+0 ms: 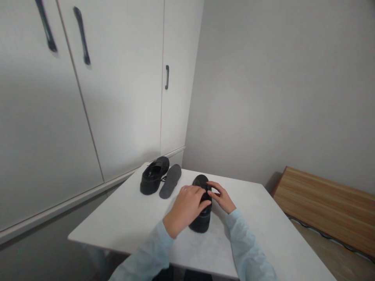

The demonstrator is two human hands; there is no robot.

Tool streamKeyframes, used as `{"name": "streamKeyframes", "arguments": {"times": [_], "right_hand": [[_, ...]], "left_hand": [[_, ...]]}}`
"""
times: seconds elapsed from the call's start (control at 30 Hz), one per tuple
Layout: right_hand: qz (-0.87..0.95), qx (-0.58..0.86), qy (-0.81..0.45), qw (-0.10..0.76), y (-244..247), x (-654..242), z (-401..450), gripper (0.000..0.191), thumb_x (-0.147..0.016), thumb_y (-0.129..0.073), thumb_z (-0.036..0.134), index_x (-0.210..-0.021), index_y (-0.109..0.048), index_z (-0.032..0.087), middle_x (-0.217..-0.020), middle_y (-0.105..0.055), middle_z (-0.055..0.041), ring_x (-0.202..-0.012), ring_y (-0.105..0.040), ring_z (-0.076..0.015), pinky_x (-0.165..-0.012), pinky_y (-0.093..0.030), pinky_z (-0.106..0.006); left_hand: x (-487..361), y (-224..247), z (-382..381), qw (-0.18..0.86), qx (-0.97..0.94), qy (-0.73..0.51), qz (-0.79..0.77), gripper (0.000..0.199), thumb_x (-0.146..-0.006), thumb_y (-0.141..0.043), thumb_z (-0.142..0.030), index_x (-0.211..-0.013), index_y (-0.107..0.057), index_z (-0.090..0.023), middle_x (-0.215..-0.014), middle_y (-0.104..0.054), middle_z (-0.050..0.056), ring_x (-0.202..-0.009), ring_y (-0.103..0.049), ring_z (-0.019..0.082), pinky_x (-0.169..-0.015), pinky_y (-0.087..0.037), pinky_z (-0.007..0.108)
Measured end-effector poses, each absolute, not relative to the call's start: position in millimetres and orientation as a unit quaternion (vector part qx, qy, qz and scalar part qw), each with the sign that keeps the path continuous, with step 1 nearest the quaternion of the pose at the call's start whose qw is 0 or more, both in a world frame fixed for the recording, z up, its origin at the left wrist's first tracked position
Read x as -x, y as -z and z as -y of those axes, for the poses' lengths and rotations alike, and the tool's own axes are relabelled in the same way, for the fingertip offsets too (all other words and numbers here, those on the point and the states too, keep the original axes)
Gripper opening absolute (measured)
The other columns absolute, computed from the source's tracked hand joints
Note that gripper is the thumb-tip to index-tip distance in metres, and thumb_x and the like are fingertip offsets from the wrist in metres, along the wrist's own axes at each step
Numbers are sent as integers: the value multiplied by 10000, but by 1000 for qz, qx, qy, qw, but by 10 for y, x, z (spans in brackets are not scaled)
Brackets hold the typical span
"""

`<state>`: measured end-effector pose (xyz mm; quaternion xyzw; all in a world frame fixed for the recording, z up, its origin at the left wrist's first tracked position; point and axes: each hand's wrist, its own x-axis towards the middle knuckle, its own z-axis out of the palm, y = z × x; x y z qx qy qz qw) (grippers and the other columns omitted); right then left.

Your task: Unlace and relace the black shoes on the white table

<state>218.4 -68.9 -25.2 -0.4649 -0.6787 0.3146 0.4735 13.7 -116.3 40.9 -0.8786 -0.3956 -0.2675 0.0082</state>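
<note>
A black lace-up shoe (200,224) with a thick sole stands on the white table, toe pointing away from me. My left hand (189,201) comes over its left side, fingers bent onto the upper near the opening and thumb across it. Those fingertips are partly hidden. At the shoe's right side, my right hand (222,197) has its thumb and fingers curled against the upper near the laces. Whether a lace is between them is too small to make out. Left of this shoe lie a dark grey insole (171,181) and a second black shoe (152,177).
The white table (117,224) has its far left corner close to white cabinets (123,89) with dark handles. A grey wall (278,86) rises behind. To the right, beyond the table edge, is a wood-grain panel (325,207) with a dark cable along its lower edge.
</note>
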Motion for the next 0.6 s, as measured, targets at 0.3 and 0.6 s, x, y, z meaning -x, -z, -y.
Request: {"name": "streamKeyframes", "arguments": {"times": [0.3, 0.6], "right_hand": [[670, 469, -321, 478, 255, -2193, 682, 434, -738, -615, 437, -1128, -587, 249, -1268, -532, -87, -1149, -508, -258, -807, -511, -355], [642, 538, -246, 487, 368, -2246, 589, 371, -798, -499, 479, -1009, -623, 201, -1058, -660, -92, -905, -622, -230, -770, -511, -372]], "left_hand": [[-356, -7, 1390, 0, 892, 171, 419, 399, -761, -660, -257, -1111, -494, -165, -974, -634, 83, -973, -531, 267, -823, -396, 399], [-356, 24, 1327, -54, 890, 163, 423, 293, -812, -592, -211, -1093, -510, -201, -966, -649, 68, -994, -514, 259, -799, -366, 390]]}}
